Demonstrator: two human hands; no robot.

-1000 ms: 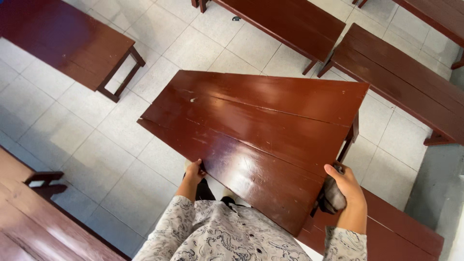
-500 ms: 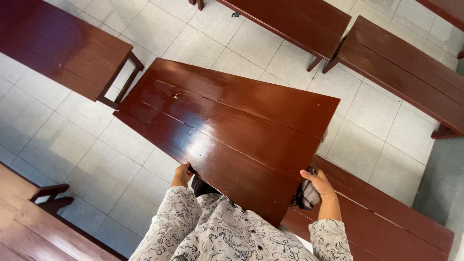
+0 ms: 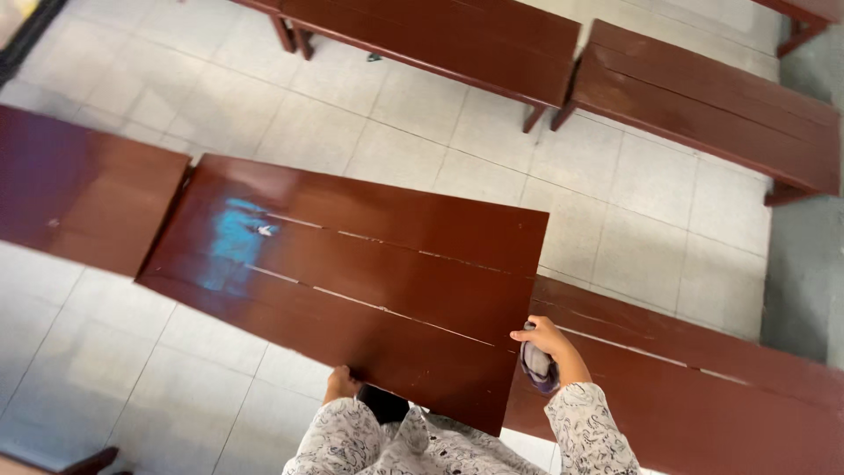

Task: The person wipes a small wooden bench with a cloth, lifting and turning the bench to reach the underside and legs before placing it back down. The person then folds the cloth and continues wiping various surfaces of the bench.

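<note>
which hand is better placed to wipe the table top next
Right, probably. The right hand already has the grey cloth bunched in its grip at the table corner, while the left hand clasps the near edge, empty.

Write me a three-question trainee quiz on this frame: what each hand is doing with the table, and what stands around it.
1. True or false: both hands grip the glossy reddish-brown wooden plank table at its near edge.
2. Which hand has a bunched grey cloth in its fingers as well?
A. left hand
B. right hand
C. neither
3. What does the table's far left end meet?

Key
1. True: the left hand is on the near long edge, the right hand at the near right corner.
2. B.
3. Another dark reddish-brown wooden table, end to end; whether they touch cannot be told. More reddish-brown wooden benches stand beyond on the pale tiled floor.
</note>
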